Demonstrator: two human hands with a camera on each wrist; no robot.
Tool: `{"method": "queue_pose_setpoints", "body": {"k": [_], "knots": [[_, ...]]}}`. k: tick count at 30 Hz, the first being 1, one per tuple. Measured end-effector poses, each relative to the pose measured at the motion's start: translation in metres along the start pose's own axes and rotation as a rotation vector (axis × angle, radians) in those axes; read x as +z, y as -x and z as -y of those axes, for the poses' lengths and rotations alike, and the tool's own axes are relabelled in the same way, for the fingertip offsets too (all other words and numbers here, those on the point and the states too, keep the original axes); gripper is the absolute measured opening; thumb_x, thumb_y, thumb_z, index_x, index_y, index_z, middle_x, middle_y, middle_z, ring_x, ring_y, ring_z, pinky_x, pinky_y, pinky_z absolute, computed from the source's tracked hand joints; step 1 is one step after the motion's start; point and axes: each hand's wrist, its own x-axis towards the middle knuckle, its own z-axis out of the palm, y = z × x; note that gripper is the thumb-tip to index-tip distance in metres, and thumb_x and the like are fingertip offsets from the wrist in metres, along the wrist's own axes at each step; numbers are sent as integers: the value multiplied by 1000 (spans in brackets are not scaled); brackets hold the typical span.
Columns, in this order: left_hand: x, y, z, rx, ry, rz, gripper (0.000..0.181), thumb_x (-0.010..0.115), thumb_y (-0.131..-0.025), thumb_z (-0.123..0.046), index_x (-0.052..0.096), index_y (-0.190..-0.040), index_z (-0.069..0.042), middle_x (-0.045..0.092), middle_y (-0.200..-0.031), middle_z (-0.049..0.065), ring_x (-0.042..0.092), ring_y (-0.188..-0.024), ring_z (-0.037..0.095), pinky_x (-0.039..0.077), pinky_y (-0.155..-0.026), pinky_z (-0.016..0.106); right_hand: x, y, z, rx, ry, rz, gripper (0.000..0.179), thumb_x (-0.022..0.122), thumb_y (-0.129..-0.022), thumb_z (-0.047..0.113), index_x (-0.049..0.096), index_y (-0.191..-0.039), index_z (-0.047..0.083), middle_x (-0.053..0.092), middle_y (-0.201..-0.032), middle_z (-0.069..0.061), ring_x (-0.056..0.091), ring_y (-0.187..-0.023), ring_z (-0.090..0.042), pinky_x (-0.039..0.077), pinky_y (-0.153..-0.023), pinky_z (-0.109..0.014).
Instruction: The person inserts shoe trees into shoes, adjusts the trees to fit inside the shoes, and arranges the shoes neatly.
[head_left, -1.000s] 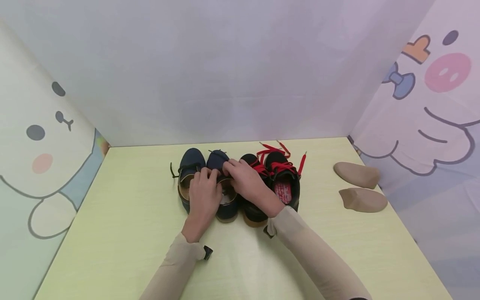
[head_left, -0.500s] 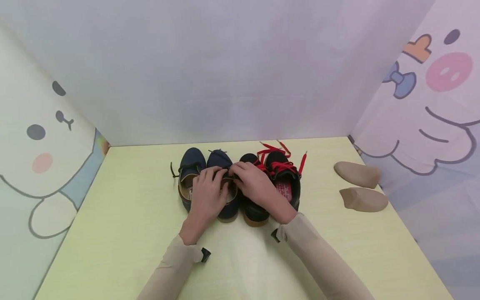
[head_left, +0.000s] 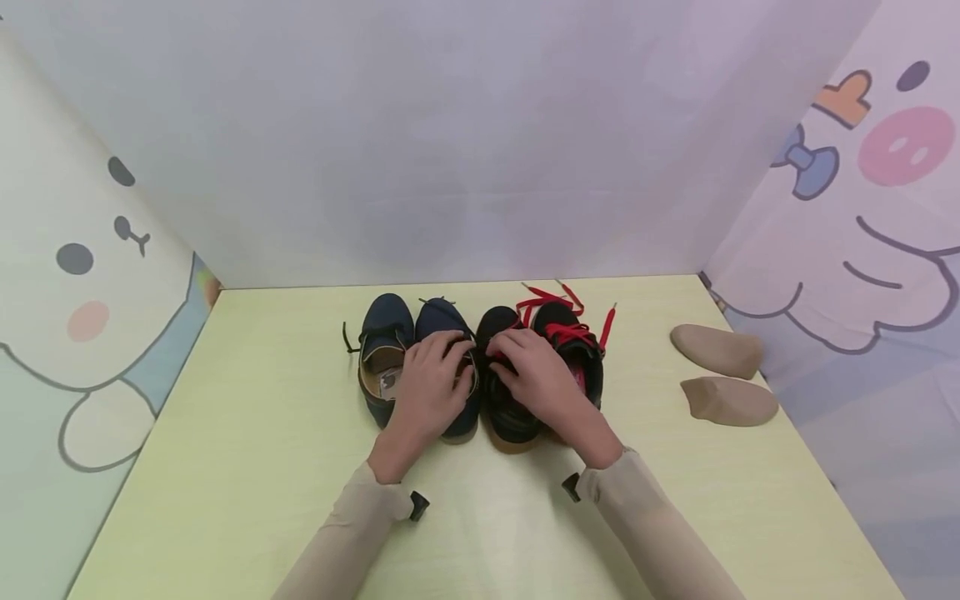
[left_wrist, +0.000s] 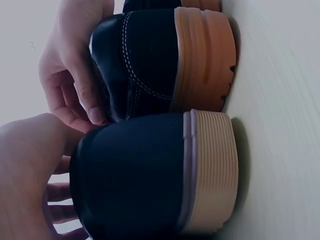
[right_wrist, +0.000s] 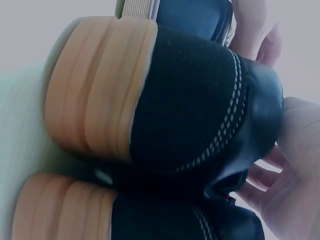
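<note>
Two navy lace-up shoes stand side by side, a left one and a right one. My left hand rests over the right navy shoe's opening, thumb and index finger apart; its fingers show spaced out beyond the heel in the left wrist view. Beside them is a pair of black shoes with red laces, a left one and a right one. My right hand reaches over the left black shoe's opening, its fingers loosely bent with a gap to the thumb. Any fingertip contact is hidden.
Two beige shoe-shaped inserts lie near the table's right edge, one behind the other. Red lace ends trail behind the black shoes. The pale table meets a curtain at its back.
Both hands were together at the right navy shoe's laces. My right hand has moved right to the left black shoe. My left hand stays over the navy shoe, its fingers parted.
</note>
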Motion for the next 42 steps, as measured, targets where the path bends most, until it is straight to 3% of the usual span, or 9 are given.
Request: {"method": "queue_pose_setpoints", "body": {"k": [11, 19, 30, 42], "knots": [[5, -6, -10, 52, 3, 20, 24, 72, -99, -25, 73, -121, -16, 68, -131, 6, 58, -130, 29, 44, -110, 52, -13, 16, -8, 29, 15, -37, 21, 81, -91, 11, 73, -111, 12, 74, -117, -4, 66, -116, -25, 55, -103, -42], [9, -10, -16, 68, -4, 40, 30, 73, -98, -32, 71, -123, -16, 70, -131, 5, 57, -136, 31, 43, -113, 55, -21, 28, -11, 63, -1, -67, 22, 81, -90, 8, 72, -111, 11, 73, -118, -6, 64, -115, -26, 56, -102, -43], [14, -18, -24, 33, -128, 137, 51, 71, -97, -50, 66, -134, -15, 73, -127, 6, 57, -133, 31, 42, -113, 57, -32, 41, -16, 73, 26, -110, 23, 82, -89, 6, 72, -110, 8, 72, -121, -11, 65, -117, -31, 56, -104, -46], [18, -21, -28, -23, -134, 130, 46, 72, -97, -46, 67, -131, -16, 76, -121, 6, 58, -124, 29, 42, -110, 57, -44, 59, -33, 93, 35, -171, 25, 81, -88, 3, 71, -111, 3, 72, -118, -13, 65, -109, -34, 56, -95, -49]]}}
